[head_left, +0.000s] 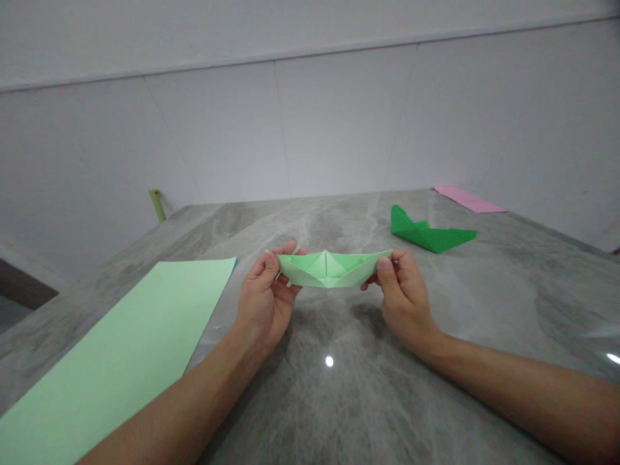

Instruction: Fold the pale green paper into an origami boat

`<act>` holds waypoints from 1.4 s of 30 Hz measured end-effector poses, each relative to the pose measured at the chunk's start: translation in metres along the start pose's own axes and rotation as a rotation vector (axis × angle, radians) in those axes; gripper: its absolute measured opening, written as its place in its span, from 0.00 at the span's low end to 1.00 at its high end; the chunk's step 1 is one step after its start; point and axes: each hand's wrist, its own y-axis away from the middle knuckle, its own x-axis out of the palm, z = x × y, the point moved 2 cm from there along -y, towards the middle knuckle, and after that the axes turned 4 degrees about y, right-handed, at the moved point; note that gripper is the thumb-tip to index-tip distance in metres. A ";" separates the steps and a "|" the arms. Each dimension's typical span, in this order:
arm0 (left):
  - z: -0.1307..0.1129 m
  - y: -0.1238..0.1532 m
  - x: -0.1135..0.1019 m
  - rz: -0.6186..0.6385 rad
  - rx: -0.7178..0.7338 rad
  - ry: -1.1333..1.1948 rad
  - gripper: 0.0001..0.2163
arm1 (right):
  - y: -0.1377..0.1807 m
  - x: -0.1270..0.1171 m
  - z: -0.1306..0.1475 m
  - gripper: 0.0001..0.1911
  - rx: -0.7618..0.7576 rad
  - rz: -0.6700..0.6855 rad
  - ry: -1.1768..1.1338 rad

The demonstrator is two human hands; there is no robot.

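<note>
A light green paper boat is held level above the table, with a pointed peak at its middle and its near side toward me. My left hand pinches its left end between thumb and fingers. At the opposite end, my right hand grips the tip, thumb in front and fingers behind. Beyond my right hand, a darker green paper boat rests on the table, its left tip raised.
Light green paper sheets lie on the left of the grey marbled table, partly under my left forearm. A pink paper lies at the far right corner. A pale wall stands behind, with a green object at far left.
</note>
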 end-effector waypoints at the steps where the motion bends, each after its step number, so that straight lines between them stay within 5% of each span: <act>1: 0.000 0.000 0.000 -0.033 -0.011 0.036 0.07 | -0.001 0.000 -0.001 0.11 0.029 -0.006 -0.031; 6: 0.002 0.002 0.004 -0.052 -0.024 0.044 0.08 | -0.001 0.003 0.001 0.10 0.091 -0.001 -0.154; 9: 0.006 0.007 0.007 0.054 -0.043 -0.044 0.05 | 0.000 0.003 0.003 0.10 0.107 0.009 -0.172; 17: 0.020 0.018 0.010 0.371 -0.223 -0.185 0.25 | -0.002 0.000 -0.003 0.10 0.108 -0.011 -0.043; 29: 0.022 0.019 0.006 0.406 -0.193 -0.304 0.35 | 0.001 0.002 0.000 0.08 0.017 0.113 0.106; 42: 0.012 0.016 0.013 0.245 -0.049 -0.077 0.24 | 0.001 0.006 0.003 0.09 0.077 0.167 -0.162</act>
